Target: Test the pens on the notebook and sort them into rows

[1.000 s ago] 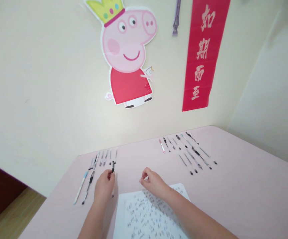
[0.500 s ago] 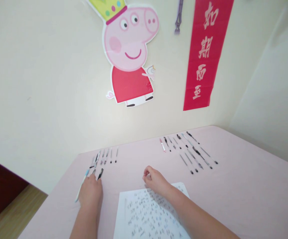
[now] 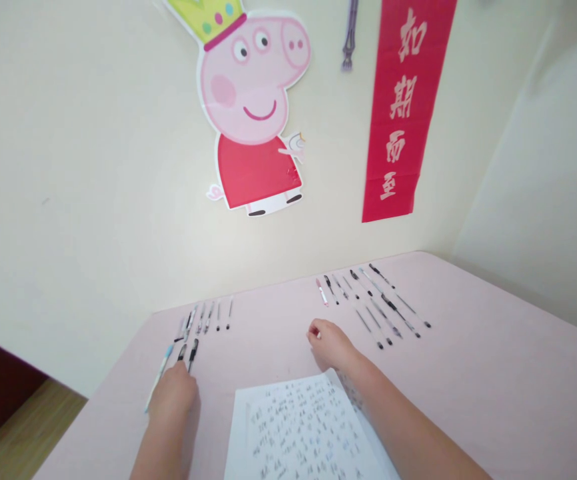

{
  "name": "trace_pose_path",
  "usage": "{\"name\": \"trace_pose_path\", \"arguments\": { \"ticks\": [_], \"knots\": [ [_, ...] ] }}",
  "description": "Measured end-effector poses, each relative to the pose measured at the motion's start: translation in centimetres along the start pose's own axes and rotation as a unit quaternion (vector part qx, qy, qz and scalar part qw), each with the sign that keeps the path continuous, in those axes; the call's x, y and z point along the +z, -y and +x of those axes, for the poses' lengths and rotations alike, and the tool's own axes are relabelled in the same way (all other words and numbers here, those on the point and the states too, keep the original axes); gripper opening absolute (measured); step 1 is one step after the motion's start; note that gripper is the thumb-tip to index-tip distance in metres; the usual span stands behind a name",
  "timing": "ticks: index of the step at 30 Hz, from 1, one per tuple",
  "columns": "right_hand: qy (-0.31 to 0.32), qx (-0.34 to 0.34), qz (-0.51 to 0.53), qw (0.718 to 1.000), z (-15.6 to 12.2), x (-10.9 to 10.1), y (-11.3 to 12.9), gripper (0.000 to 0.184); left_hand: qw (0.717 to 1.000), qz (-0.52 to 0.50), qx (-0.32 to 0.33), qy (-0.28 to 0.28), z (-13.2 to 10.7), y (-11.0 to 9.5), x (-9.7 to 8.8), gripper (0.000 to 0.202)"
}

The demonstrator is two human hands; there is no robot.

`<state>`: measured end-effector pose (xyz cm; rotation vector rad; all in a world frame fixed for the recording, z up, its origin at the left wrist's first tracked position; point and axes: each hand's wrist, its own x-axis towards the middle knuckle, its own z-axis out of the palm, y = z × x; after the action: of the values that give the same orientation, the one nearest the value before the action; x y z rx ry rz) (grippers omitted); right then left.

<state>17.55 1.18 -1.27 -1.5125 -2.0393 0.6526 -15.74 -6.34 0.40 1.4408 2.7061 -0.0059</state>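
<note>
My left hand [image 3: 171, 400] lies on the pink table [image 3: 493, 373], knuckles up and fingers bent down. Its fingertips meet the near ends of two dark pens [image 3: 191, 352]; the fingers themselves are hidden. A light blue and white pen [image 3: 160, 375] lies just left of them. My right hand [image 3: 331, 343] is closed in a loose fist on the table beyond the handwritten sheet [image 3: 303, 427], with a small pale thing pinched at its fingertips. It is nearest the right-hand row of pens [image 3: 376, 303].
A short row of pens [image 3: 208, 317] lies at the back left of the table, by the wall. A cartoon pig cutout [image 3: 253, 113] and a red banner [image 3: 401, 107] hang on the wall. The table's left edge drops to a wooden floor [image 3: 13, 440].
My left hand carried a black pen from mid-table to the left group, set it beside the others, and has drawn back a little. My right hand slid right and away, towards the right-hand pens.
</note>
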Motion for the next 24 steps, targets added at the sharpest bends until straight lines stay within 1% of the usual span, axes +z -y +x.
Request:
{"name": "trace_pose_path", "arguments": {
  "ticks": [5,9,11,14,17,20,22,24],
  "knots": [
    [-0.018,0.012,-0.038,0.999,0.2,-0.3,-0.8,0.016,1.0,-0.003,-0.015,0.013,0.4,0.3,0.3,0.025],
    [-0.033,-0.013,-0.115,0.993,1.2,-0.7,-1.2,0.026,1.0,-0.001,-0.015,0.005,0.3,0.3,0.1,0.024],
    [-0.035,-0.03,-0.171,0.984,2.3,-0.9,-1.7,0.032,1.0,0.002,-0.013,-0.004,0.0,0.1,-0.4,0.024],
    [-0.047,-0.037,-0.261,0.964,4.1,-1.1,-2.6,0.042,0.999,0.017,-0.007,-0.03,-0.6,-0.2,-1.2,0.027],
    [-0.035,-0.034,-0.31,0.949,5.5,-1.0,-3.2,0.045,0.996,0.021,0.024,-0.08,-0.8,-0.4,-1.5,0.032],
    [-0.014,-0.022,-0.313,0.949,5.9,-0.8,-2.8,0.039,0.99,-0.019,0.077,-0.12,-0.5,-0.8,-1.2,0.036],
    [-0.013,-0.026,-0.302,0.953,5.7,-0.5,-2.2,0.035,0.984,-0.069,0.112,-0.119,-0.2,-1.3,-0.6,0.036],
    [-0.021,-0.032,-0.293,0.955,5.2,-0.2,-1.4,0.033,0.977,-0.131,0.14,-0.096,0.0,-2.1,0.0,0.034]
  ]
}}
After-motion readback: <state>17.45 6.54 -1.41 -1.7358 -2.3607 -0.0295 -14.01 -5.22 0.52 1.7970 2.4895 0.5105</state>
